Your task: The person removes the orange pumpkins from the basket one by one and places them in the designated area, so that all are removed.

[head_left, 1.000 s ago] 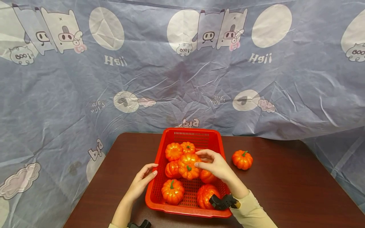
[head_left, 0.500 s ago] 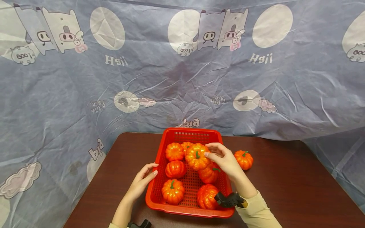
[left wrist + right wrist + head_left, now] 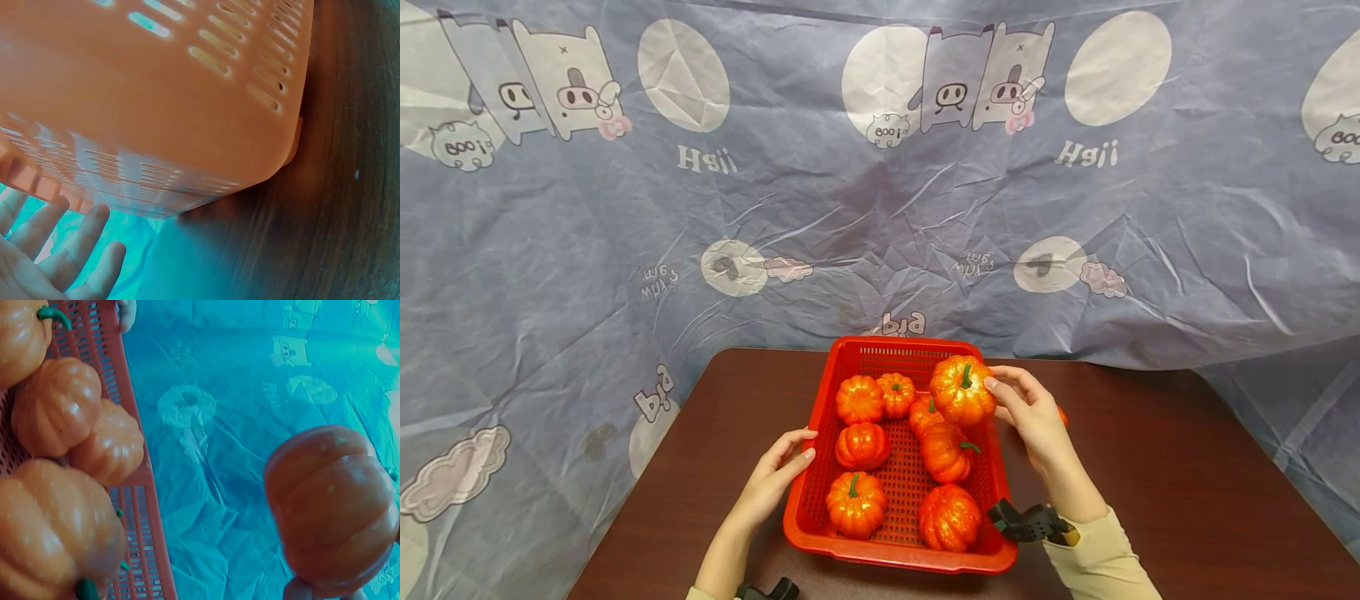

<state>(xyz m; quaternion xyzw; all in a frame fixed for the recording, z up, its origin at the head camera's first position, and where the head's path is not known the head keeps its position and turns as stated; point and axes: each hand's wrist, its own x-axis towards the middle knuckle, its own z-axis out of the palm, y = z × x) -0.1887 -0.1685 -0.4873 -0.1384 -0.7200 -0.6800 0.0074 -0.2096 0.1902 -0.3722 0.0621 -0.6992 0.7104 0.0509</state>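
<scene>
My right hand (image 3: 1037, 421) pinches an orange toy pumpkin with a green stem (image 3: 953, 402) over the far right corner of the red basket (image 3: 898, 556). In the right wrist view this pumpkin (image 3: 331, 509) is held off to the right, clear of the basket, fingertips at its lower side. My left hand (image 3: 763, 482) is at the basket's left rim. In the left wrist view its fingers (image 3: 81, 240) are spread and fairly straight, tips at the underside of the rim. Several more pumpkins (image 3: 856, 504) lie in the basket, along its left and right sides.
Another pumpkin (image 3: 1062, 415) on the dark brown table (image 3: 1157, 483) is mostly hidden behind my right hand. A blue-grey printed cloth (image 3: 880, 208) hangs behind the table and round its sides. Black camera mounts (image 3: 1028, 522) sit at the wrists.
My right hand has lifted the pumpkin from the middle of the basket and carried it right and away, uncovering the pumpkins beneath. My left hand has stayed at the rim.
</scene>
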